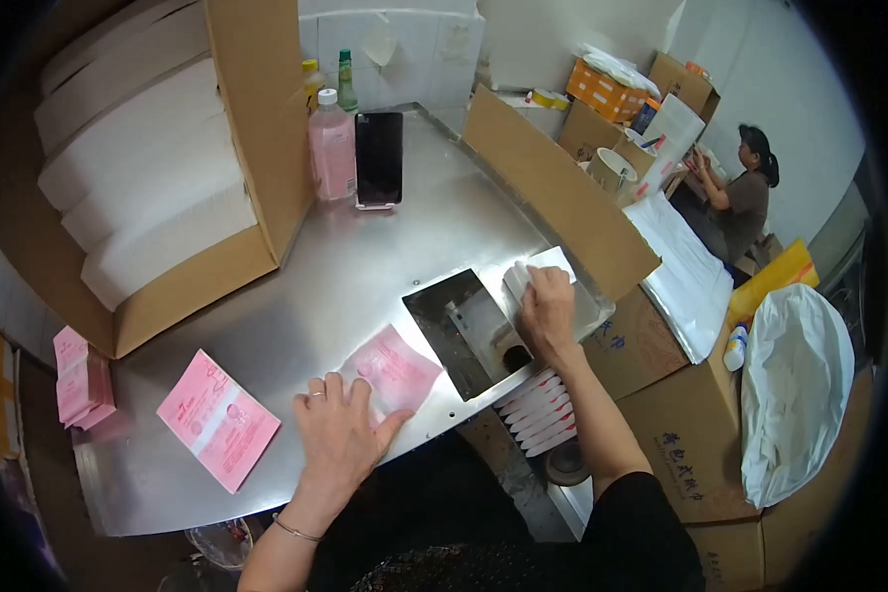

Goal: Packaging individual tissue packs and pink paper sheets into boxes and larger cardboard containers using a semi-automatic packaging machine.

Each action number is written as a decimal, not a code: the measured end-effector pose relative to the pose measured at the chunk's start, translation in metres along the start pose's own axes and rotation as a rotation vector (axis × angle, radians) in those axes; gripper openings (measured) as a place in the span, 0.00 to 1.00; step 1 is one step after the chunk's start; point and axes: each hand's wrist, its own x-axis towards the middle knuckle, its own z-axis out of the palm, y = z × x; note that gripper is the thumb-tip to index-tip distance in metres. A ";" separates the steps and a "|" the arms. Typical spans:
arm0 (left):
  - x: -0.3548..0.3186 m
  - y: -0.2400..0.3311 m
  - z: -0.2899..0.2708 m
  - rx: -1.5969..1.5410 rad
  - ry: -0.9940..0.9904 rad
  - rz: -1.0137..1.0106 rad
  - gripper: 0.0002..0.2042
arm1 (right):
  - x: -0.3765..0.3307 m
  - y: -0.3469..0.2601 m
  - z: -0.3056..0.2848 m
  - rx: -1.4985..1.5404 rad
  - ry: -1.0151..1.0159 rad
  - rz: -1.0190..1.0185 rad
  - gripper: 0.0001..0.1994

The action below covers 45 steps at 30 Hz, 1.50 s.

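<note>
At the table's near edge, my left hand [337,429] has its fingers curled over the left side of a thin pink printed plastic packet [405,367], its thumb at the packet's lower edge. The packet lies against the metal table. Right of the rectangular opening [434,331] in the tabletop, my right hand [548,311] is closed on white folded tissues [516,281]; its fingers cover part of them. To the left lies a flat stack of pink packets [217,424] with a pale band across it.
A carton [257,128] of white tissue stacks stands at left, with more pink packets [81,380] below. A phone [379,158] and pink bottle [333,148] stand behind. White-and-red packs [543,414] sit under the table edge. Cartons [681,444] and a seated person [745,197] are at right.
</note>
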 end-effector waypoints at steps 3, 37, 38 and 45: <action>-0.009 0.012 0.012 0.115 0.058 0.076 0.17 | -0.001 0.015 -0.005 0.040 0.067 -0.048 0.19; -0.070 -0.106 -0.071 0.220 0.086 -0.204 0.12 | -0.002 -0.005 -0.001 -0.193 -0.144 0.024 0.08; -0.064 -0.097 -0.071 0.030 0.119 -0.167 0.12 | 0.007 -0.007 0.000 -0.166 -0.120 0.018 0.07; -0.009 -0.006 0.020 -0.465 0.014 0.291 0.20 | 0.007 -0.033 0.000 0.161 0.008 -0.087 0.18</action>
